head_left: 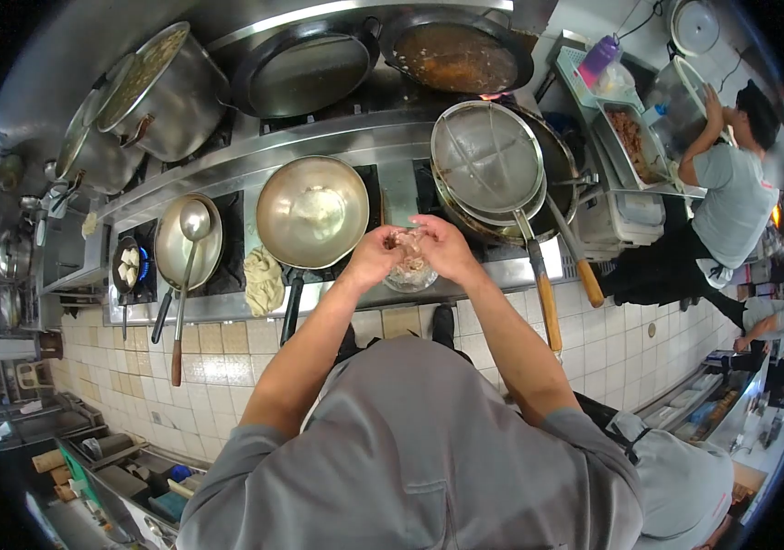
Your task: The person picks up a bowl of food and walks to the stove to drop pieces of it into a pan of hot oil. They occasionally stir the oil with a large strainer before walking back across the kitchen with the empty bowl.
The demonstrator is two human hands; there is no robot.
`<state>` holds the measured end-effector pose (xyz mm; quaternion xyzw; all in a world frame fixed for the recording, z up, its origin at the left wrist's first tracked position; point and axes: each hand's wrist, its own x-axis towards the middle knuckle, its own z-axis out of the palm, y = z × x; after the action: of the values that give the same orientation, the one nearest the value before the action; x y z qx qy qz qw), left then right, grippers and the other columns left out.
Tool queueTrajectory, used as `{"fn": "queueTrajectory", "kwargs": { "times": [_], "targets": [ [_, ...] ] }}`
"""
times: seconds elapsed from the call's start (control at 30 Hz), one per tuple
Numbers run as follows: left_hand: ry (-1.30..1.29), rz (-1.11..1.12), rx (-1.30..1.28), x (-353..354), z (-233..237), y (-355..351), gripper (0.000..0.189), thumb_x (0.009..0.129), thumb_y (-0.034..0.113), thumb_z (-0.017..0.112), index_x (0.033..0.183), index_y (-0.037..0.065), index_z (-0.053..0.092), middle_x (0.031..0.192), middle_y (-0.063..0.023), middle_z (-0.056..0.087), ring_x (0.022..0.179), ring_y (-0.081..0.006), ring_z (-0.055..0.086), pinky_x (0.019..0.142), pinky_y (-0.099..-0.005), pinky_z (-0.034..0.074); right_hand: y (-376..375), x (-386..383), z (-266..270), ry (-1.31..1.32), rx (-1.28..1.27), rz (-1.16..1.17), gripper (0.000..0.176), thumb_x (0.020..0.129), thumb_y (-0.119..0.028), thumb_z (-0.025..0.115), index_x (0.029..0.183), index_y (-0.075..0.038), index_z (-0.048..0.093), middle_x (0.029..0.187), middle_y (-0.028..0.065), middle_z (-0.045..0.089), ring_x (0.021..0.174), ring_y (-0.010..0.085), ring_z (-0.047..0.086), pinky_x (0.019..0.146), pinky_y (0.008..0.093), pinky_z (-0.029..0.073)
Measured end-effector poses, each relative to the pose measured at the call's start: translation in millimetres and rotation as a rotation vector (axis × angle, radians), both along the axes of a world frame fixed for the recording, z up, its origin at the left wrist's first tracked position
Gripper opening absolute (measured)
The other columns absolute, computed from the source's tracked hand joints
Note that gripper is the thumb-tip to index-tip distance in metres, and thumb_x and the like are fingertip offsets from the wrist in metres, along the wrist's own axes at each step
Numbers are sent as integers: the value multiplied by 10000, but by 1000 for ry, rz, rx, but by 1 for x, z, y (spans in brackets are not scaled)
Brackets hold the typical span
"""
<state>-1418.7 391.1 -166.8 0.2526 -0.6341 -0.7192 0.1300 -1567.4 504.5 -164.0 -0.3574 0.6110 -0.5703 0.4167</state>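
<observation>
Both my hands are close together at the front edge of the stove. My left hand has its fingers curled in on pale pinkish food, which looks like raw meat. From the other side, my right hand closes its fingers on the same food. Just below them sits a small clear bowl with more of the pale pieces; my hands partly cover it. To the left of my hands lies a wide steel frying pan, bare but for a shine on its bottom.
Right of my hands, wire strainers rest over a pan, wooden handles jutting out. A smaller pan holds a ladle; a cloth hangs nearby. Behind are big pots and a wok of brown liquid. A co-worker stands at right.
</observation>
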Motion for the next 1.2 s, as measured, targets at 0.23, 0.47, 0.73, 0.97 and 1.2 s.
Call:
{"fn": "queueTrajectory", "kwargs": {
  "times": [0.23,0.47,0.73,0.97,1.2],
  "targets": [
    [-44,79,162,4,11,-4,146,956,77,627,1088,13,626,983,-41,678,852,-119,623,729,-277,525,8,19,-28,642,338,57,364,838,-239,689,1157,-70,642,1095,200,682,988,349,676,869,435,540],
    [87,197,219,3,52,-6,156,968,113,633,1105,39,631,1051,-46,694,915,-111,637,742,-257,510,5,44,-39,833,561,179,241,888,-276,628,1017,-83,693,1028,189,703,988,369,675,883,464,537],
    [206,275,284,5,100,1,160,965,118,648,1107,52,616,1054,-60,701,948,-121,654,742,-260,508,2,42,-69,838,585,163,227,890,-254,635,961,-46,690,1014,209,700,969,384,674,880,476,535],
    [336,216,445,4,133,1,190,993,156,592,1167,81,586,1182,-91,669,1104,-178,631,891,-363,510,10,39,-43,775,446,44,180,865,-184,664,984,-50,687,973,216,697,917,372,680,823,474,534],
    [257,218,661,7,98,11,240,992,225,556,1225,170,544,1277,-23,610,1233,-154,516,1014,-424,384,13,19,18,109,-81,-268,245,919,-148,642,1114,-3,612,943,106,692,888,214,670,778,363,537]
  ]
}}
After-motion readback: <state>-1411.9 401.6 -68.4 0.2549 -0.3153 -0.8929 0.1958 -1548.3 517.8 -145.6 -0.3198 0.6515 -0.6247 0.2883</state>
